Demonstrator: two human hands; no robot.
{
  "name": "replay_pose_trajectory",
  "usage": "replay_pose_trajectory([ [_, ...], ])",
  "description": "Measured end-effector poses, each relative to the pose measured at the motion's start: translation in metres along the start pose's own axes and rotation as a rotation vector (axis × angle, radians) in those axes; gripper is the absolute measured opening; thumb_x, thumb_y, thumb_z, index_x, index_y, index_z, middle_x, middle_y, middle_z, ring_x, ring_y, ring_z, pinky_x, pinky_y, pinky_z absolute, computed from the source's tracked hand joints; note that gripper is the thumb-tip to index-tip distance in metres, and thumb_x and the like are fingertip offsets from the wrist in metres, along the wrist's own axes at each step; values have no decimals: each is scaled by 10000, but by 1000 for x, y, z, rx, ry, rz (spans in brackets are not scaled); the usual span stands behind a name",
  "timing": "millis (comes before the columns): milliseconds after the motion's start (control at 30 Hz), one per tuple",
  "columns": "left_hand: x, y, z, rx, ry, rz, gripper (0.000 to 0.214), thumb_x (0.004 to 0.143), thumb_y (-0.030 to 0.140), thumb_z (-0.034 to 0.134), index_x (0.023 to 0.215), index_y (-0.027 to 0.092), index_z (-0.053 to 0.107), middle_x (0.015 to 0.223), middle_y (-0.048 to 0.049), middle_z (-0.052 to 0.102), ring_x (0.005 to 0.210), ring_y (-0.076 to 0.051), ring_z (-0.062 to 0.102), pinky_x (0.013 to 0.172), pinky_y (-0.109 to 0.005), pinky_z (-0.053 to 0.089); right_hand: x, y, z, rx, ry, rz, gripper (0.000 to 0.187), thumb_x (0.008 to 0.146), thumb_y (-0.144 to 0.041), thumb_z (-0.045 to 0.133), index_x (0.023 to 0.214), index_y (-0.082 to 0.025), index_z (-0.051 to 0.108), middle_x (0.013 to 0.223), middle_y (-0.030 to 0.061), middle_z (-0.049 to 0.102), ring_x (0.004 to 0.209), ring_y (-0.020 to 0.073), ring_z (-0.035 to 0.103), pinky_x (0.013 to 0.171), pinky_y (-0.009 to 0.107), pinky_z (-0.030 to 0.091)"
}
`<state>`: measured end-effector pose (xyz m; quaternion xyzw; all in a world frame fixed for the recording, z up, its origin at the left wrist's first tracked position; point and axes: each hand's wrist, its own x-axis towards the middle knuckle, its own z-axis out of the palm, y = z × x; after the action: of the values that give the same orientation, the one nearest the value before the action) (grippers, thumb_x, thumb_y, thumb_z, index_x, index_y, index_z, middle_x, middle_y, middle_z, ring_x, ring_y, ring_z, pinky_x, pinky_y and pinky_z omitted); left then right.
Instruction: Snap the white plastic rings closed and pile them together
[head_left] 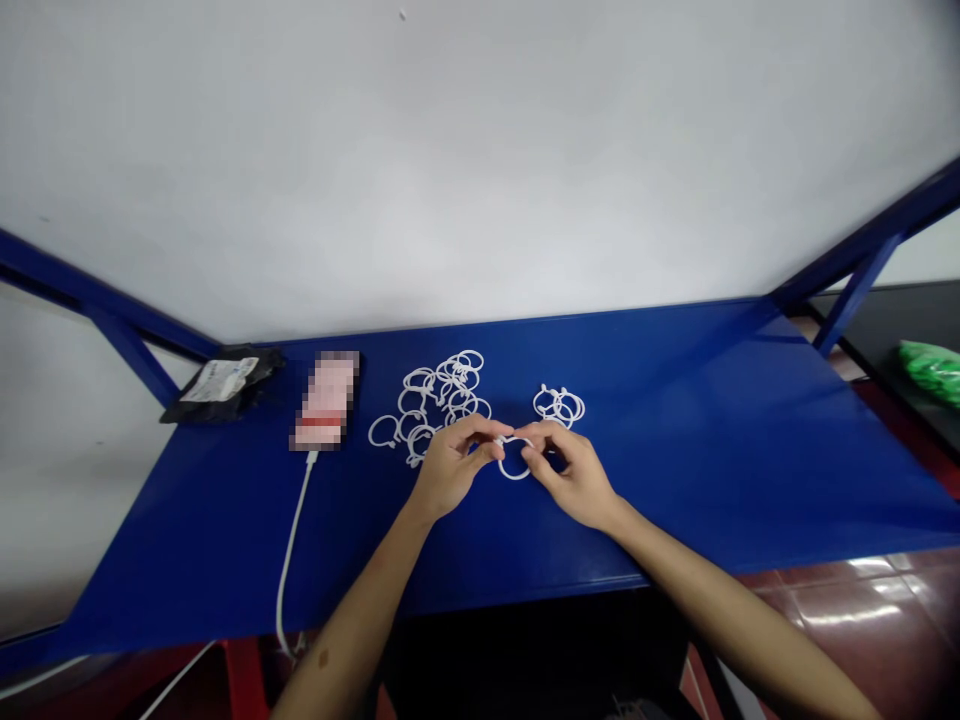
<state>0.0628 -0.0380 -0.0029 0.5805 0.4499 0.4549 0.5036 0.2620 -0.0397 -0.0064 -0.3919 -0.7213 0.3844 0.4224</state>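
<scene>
A white plastic ring (514, 472) is pinched at its top between both my hands, just above the blue table (712, 440). My left hand (454, 468) grips the ring's left end with closed fingers. My right hand (574, 472) grips its right end the same way. A loose heap of several white rings (439, 398) lies just beyond my left hand. A smaller cluster of white rings (559, 405) lies beyond my right hand.
A phone (326, 400) lies at the left with a white cable (289, 560) running off the front edge. A black packet (225, 382) sits at the far left corner. Blue frame struts (855, 290) rise at both sides. Something green (934, 370) lies at the far right.
</scene>
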Motion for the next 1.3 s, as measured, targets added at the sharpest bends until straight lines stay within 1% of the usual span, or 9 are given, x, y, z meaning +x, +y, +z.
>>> replay_pose_trajectory([
  [167,1,0,0,-14,13,-30,342,768,520,780,915,213,748,797,-35,695,703,-146,625,687,-282,529,-2,2,2,77,-15,77,164,953,-328,599,1080,-233,640,747,-20,598,638,117,560,595,254,478],
  [333,0,-2,0,29,-5,-29,253,784,423,787,905,209,729,751,-18,686,709,-150,632,703,-289,522,-2,3,1,96,-17,80,150,954,-357,612,1005,-230,673,729,-17,612,628,119,557,599,264,476],
  [533,-3,-4,2,108,25,-25,106,808,245,751,897,221,698,670,28,673,666,-135,617,724,-288,497,-3,4,-4,39,-51,-20,112,967,-305,604,976,-222,679,809,13,690,686,131,624,627,276,502],
  [733,1,0,2,260,16,32,176,803,346,769,898,218,696,747,3,690,703,-152,625,714,-302,498,-4,6,-6,-39,-93,-125,99,982,-266,575,998,-229,666,870,30,717,732,143,668,666,295,548],
  [833,4,0,-2,439,75,136,198,817,361,767,945,229,694,805,-9,698,779,-176,635,756,-325,508,-3,8,-4,-144,-9,-164,95,988,-252,563,1015,-236,653,909,28,731,781,143,686,692,286,555],
  [900,6,-2,-7,654,189,219,222,820,356,773,983,231,688,868,-25,708,878,-213,624,837,-370,493,-1,11,-5,-245,74,-160,108,992,-264,555,1056,-233,635,932,33,735,801,148,691,711,291,558],
  [1000,7,-6,-16,983,327,214,250,840,344,752,1045,219,680,982,-63,707,986,-276,584,885,-427,445,3,18,-14,-385,230,-72,133,985,-315,564,1060,-221,621,866,31,718,693,144,655,652,287,541],
  [1133,6,-11,-19,1218,295,99,211,864,345,713,1031,215,703,1019,-93,681,1001,-325,546,829,-442,414,10,26,-30,-532,282,-16,131,986,-319,555,983,-213,633,861,44,696,722,168,614,681,315,521],
  [1300,5,-12,-17,1219,250,73,121,927,307,627,955,249,729,999,-79,685,983,-312,530,813,-435,376,17,29,-36,-682,257,-40,125,982,-287,549,948,-219,648,961,78,680,868,230,567,783,396,504],
])
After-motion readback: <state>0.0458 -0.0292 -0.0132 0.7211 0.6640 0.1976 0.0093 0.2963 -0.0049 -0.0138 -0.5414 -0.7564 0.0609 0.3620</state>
